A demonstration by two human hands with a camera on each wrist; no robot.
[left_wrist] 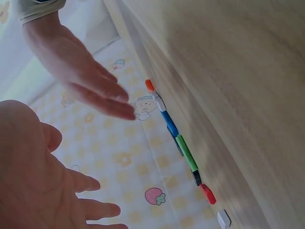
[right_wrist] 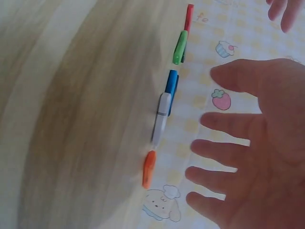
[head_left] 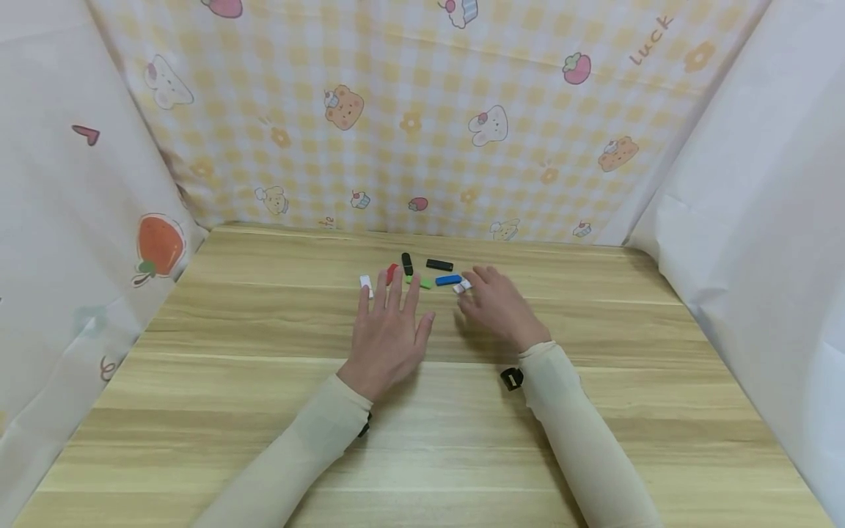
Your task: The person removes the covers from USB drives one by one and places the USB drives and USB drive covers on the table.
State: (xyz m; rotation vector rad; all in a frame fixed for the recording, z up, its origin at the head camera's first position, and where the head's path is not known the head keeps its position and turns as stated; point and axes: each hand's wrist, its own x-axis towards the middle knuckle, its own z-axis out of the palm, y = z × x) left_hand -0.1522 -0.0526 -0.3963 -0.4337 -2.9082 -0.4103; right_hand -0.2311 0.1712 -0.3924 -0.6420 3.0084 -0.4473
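Several small coloured sticks that look like USB flash drives lie at the back of the table. My left hand [head_left: 389, 337], palm down with fingers spread, hovers just in front of a white stick [head_left: 366, 284], a red stick [head_left: 392, 272] and a green stick [head_left: 422, 282], partly covering them. Nothing is in it. Over to the right, my right hand [head_left: 499, 306] is held above the table beside a white stick [right_wrist: 162, 114] with a grey band and a blue stick [head_left: 448, 280]. Its fingers are extended and empty. An orange stick [right_wrist: 149, 169] shows in both wrist views; in the head view the right hand hides it.
Two black sticks lie farther back, one upright in view [head_left: 407, 264] and one crosswise [head_left: 439, 265]. Behind the wooden table [head_left: 436, 455] hangs a yellow checked cloth [head_left: 409, 161]. White cloth [head_left: 746, 220] flanks both sides.
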